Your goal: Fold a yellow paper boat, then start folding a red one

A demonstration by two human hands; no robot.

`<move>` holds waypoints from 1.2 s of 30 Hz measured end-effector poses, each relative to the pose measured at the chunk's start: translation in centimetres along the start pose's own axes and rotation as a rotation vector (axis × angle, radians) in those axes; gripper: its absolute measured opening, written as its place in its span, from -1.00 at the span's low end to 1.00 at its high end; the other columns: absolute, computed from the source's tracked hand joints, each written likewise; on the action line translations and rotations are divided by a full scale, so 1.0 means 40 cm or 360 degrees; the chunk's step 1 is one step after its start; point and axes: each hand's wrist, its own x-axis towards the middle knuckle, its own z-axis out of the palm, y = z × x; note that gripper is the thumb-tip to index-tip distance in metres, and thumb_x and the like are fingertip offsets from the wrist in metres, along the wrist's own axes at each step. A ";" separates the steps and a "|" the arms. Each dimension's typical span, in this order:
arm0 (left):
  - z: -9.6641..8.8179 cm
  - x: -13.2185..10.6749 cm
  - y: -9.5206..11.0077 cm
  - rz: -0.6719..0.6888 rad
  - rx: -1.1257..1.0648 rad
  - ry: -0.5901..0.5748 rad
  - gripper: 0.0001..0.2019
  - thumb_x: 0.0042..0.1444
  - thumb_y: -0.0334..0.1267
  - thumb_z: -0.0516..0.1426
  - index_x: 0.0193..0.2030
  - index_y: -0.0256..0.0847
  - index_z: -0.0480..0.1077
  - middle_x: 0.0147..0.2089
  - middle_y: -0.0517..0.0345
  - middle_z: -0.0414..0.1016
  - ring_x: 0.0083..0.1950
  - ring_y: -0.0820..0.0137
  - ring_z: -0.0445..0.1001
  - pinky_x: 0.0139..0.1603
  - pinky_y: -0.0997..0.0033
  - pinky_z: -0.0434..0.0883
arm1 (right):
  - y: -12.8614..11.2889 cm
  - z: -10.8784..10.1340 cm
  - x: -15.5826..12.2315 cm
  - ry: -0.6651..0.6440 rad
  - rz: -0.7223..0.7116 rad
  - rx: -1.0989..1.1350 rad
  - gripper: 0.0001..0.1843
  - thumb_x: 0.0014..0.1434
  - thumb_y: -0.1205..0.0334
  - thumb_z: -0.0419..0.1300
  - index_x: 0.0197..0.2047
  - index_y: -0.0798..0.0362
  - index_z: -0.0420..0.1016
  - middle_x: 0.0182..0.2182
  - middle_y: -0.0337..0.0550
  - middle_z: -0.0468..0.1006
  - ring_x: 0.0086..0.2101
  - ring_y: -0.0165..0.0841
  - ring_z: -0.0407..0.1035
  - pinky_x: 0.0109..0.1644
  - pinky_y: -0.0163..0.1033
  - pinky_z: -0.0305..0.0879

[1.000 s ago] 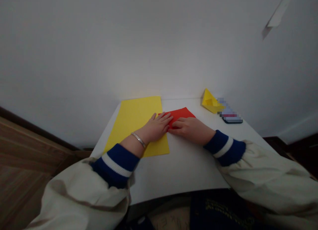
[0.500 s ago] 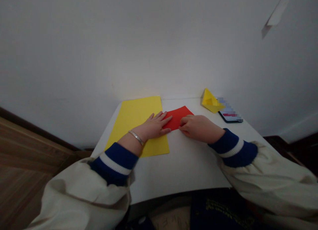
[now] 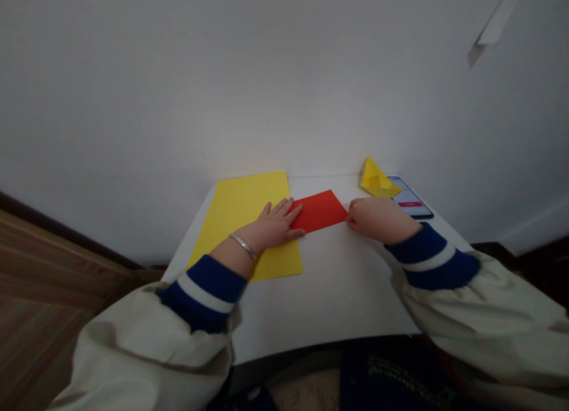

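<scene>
Head view: my left hand lay open, fingers spread over the left end of the red paper on the worktop, beside the yellow sheet. My right hand was curled closed at the red paper's right corner; whether it pinched it, I couldn't tell. I seemed to be creasing; the next move called for steady paper. Writing on the phone was too small to read.

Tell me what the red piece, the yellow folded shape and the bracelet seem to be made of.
Red piece: likely matte paper, flat with crisp straight edges.
Yellow folded shape: probably matte paper too, showing sharp creases and flat facets.
Bracelet: apparently metal, silvery with a slight shine, though the exact material can't be told.
</scene>
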 end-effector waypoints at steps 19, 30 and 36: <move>-0.013 -0.007 0.003 -0.0186 0.0023 0.0418 -0.24 0.15 0.23 -0.04 0.23 -0.44 0.19 0.29 -0.33 0.17 0.33 0.00 0.08 0.31 0.01 -0.01 | -0.027 0.002 -0.007 0.0111 0.0069 0.0052 -0.59 0.23 0.06 0.01 -0.23 0.22 0.54 -0.31 0.19 0.55 -0.27 -0.09 0.49 -0.34 -0.17 0.31; -0.039 -0.022 0.001 -0.0442 -0.0266 0.0704 -0.48 0.11 -0.06 0.15 0.15 -0.30 0.24 -0.02 -0.14 0.39 -0.01 0.13 0.37 -0.03 0.18 0.32 | -0.036 -0.004 -0.009 0.0180 0.0100 0.0127 -0.58 0.24 0.02 -0.02 -0.23 0.19 0.51 -0.22 0.12 0.55 -0.21 -0.13 0.46 -0.32 -0.19 0.30; -0.036 0.004 -0.007 -0.0494 -0.1348 0.1046 -0.57 0.04 -0.39 0.16 0.07 -0.22 0.21 -0.37 0.24 0.34 -0.39 0.45 0.37 -0.35 0.43 0.33 | -0.035 0.002 -0.011 0.0202 0.0128 0.0179 -0.61 0.23 0.03 0.00 -0.19 0.17 0.48 -0.16 0.10 0.54 -0.16 -0.14 0.44 -0.25 -0.17 0.31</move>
